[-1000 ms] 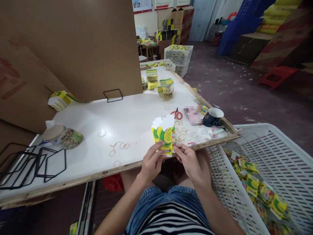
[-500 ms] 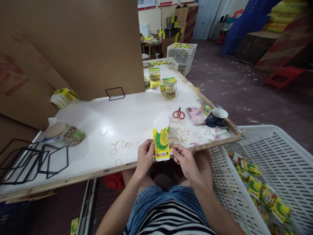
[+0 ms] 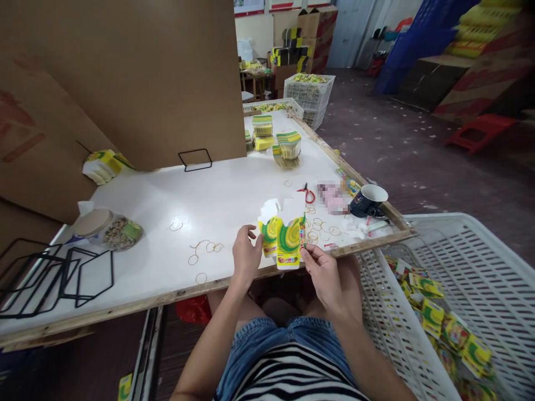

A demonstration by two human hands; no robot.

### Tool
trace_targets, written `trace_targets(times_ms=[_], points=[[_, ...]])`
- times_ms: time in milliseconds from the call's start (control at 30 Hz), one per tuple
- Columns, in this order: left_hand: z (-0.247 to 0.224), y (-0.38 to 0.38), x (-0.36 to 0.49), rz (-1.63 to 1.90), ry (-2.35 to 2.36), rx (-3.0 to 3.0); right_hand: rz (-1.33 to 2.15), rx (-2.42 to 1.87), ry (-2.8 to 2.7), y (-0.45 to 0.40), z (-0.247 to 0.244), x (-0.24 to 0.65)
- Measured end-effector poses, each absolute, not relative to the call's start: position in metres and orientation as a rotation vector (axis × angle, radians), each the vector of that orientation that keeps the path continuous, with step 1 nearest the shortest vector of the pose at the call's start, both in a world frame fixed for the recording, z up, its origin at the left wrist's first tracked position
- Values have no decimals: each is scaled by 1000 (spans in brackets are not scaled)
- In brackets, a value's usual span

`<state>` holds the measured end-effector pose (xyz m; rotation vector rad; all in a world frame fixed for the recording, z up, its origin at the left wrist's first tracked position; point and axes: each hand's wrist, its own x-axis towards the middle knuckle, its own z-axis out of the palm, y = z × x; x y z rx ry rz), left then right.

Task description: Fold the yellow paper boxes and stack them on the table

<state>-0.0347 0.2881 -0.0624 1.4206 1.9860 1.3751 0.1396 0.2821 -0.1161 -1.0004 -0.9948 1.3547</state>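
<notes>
My right hand (image 3: pixel 322 273) pinches the right edge of a flat yellow-and-green printed carton (image 3: pixel 288 239) at the near edge of the table. Behind it and to its left shows a fanned group of like cartons (image 3: pixel 270 234), with white flaps stepped at the top. My left hand (image 3: pixel 246 253) is beside that group, thumb by its left edge and fingers apart from the thumb. The front carton partly covers the ones behind. Just beyond lie thin rubber bands (image 3: pixel 320 225) and red-handled scissors (image 3: pixel 308 195).
A dark mug (image 3: pixel 368 203) stands near the table's right corner. Stacked cartons (image 3: pixel 288 146) sit further back. To the right, a white basket (image 3: pixel 472 228) holds several packets. Black wire frames (image 3: pixel 90 275) and a jar (image 3: pixel 121 231) are at the left, below a tall cardboard sheet (image 3: pixel 175 83).
The front carton has moved right with my right hand, uncovering similar cartons to its left. My left hand has shifted slightly up, its fingers loosened. The scissors look partly covered by carton flaps.
</notes>
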Motion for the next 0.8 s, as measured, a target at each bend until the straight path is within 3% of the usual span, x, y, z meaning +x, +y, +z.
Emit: trace_targets(times_ms=[300,567,800], points=[[-51,261,-25,1245,934,1007,1587,-822,-940,266,-92,129],[-61,254,-17,1276,874,950,1503,-883,-1019,261,-93,125],[-63,253,-12,1370,1126,1062,1520,-900,-1027,257,-92,121]])
